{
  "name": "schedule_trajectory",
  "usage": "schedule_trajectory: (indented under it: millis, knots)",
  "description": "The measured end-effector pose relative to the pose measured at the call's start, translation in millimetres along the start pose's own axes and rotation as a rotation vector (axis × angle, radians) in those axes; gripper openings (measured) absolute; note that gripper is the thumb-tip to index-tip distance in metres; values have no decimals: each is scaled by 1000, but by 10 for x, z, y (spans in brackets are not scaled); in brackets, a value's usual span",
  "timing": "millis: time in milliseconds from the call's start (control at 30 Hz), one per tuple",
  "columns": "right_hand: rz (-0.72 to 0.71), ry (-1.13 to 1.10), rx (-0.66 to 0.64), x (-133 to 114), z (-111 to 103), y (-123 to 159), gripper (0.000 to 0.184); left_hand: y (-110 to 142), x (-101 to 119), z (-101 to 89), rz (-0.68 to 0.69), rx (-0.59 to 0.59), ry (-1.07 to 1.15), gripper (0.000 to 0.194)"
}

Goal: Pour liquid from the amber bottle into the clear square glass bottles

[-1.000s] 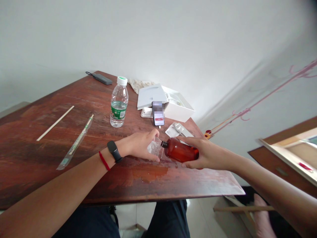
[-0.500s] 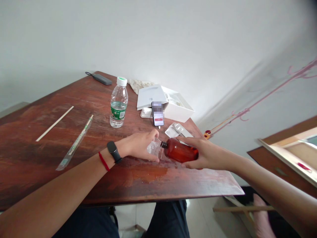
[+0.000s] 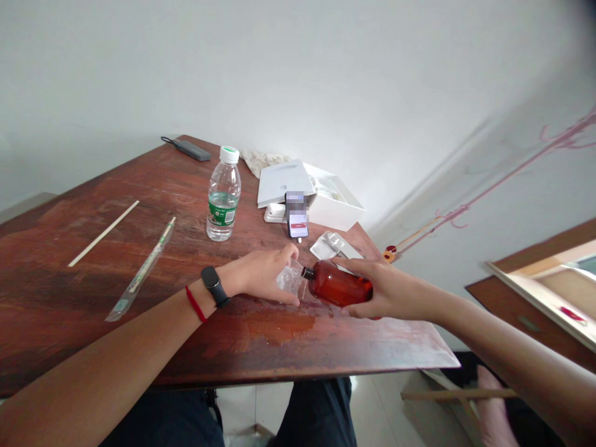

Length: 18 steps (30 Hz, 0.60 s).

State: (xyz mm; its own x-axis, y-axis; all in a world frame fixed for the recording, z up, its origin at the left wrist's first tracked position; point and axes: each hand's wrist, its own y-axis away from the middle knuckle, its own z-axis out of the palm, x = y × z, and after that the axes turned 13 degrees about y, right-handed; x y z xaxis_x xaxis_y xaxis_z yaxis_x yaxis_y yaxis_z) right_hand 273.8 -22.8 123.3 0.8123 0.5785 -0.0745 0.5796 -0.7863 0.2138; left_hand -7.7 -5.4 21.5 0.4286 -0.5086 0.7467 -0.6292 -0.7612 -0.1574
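Observation:
My right hand (image 3: 388,288) grips an amber brown bottle (image 3: 339,285), tipped on its side with its dark neck pointing left. The neck meets a small clear plastic cup (image 3: 291,280) standing on the wooden table (image 3: 139,292). My left hand (image 3: 261,273) is wrapped around that cup, thumb and fingers closed on its sides. A black watch and a red string sit on my left wrist. A wet patch (image 3: 279,323) spreads on the tabletop just in front of the cup.
A water bottle (image 3: 224,194) stands behind my left hand. Further back lie a phone (image 3: 297,214), an open white box (image 3: 321,192), foil packets (image 3: 333,244), a cloth and a dark case (image 3: 189,148). A wrapped stick (image 3: 142,270) and a bare stick (image 3: 103,233) lie left.

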Motion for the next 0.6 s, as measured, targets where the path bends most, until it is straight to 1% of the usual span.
schedule_trajectory:
  millis: [267, 433, 600]
  knots:
    - [-3, -23, -34, 0, 2, 8, 77, -2, 13, -11, -5, -8, -6, 76]
    - [15, -33, -35, -1, 2, 11, 80, -3, 20, -13, -2, -8, -12, 75]
    - [-4, -53, -13, 7, 3, 11, 79, 1, 29, -10, -5, -5, -10, 74]
